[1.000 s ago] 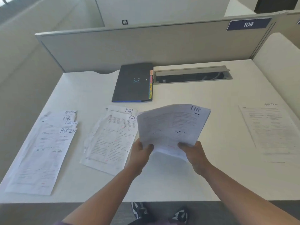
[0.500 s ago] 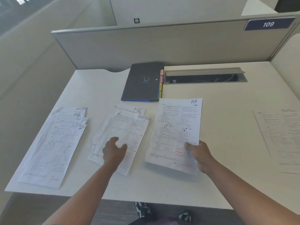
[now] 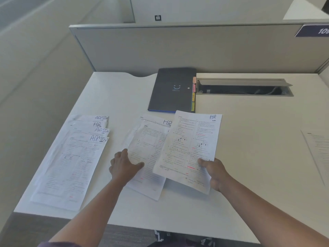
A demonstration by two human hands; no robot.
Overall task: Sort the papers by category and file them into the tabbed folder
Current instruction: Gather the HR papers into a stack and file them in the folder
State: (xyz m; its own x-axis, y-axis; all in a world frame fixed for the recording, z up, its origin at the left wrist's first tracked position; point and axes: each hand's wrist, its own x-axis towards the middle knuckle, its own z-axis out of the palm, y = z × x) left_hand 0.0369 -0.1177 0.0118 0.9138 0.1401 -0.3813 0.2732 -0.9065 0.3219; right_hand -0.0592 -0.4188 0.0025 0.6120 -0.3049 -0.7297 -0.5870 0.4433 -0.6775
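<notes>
My right hand (image 3: 214,172) pinches the lower edge of a printed sheet marked HR (image 3: 188,147), held just over the desk and overlapping the middle pile. My left hand (image 3: 123,165) rests on the left edge of that middle pile (image 3: 146,150), whose back sheet also reads HR. A fanned pile labelled ADMIN and HR (image 3: 74,157) lies at the left. The dark tabbed folder (image 3: 172,90) lies shut at the back, coloured tabs along its right side. Another sheet (image 3: 318,147) lies at the far right edge.
The white desk (image 3: 249,157) ends at a grey partition (image 3: 178,49) behind the folder. An open cable tray slot (image 3: 243,87) sits to the right of the folder. The desk's near edge runs just below my forearms.
My right hand has carried the HR sheet leftward until it overlaps the middle pile. My left hand, which had let go of that sheet, has come down onto the pile's left edge.
</notes>
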